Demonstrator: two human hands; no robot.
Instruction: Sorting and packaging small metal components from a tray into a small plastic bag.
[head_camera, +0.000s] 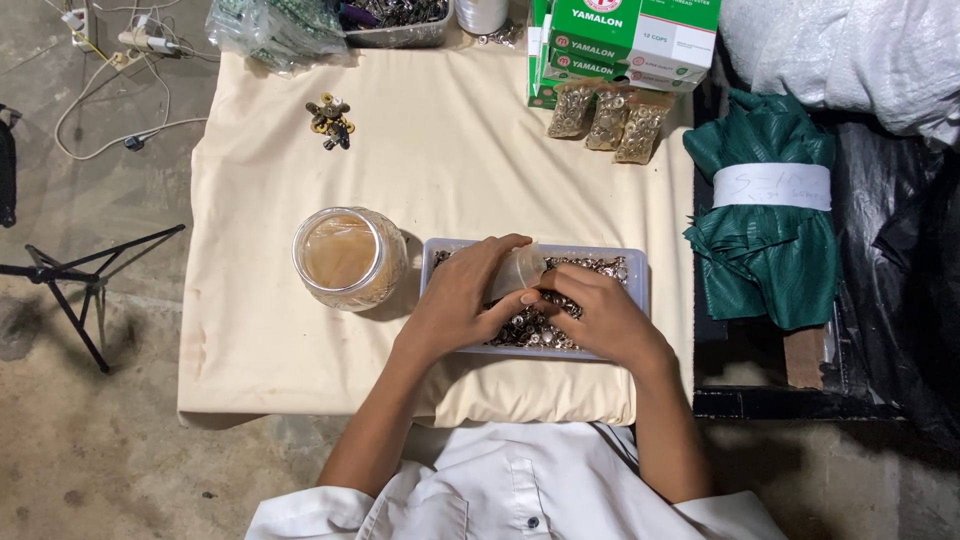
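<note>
Over a pale tray (634, 272) of metal snaps (545, 328), both hands pinching a small clear bag (516, 270), glass jar (347, 257) beside

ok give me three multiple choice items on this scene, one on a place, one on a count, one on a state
1. Where is the jar?
A. left of the tray
B. inside the tray
C. on the floor

2. How many small filled bags lie by the green boxes?
A. one
B. three
C. six

3. What is the left hand doing?
A. resting flat on the cloth
B. holding a small clear bag over the tray
C. gripping the jar

Answers: 1 A, the jar stands beside the tray's left wall. 2 B, three sit side by side. 3 B, its fingers pinch the bag, the right hand alongside.
</note>
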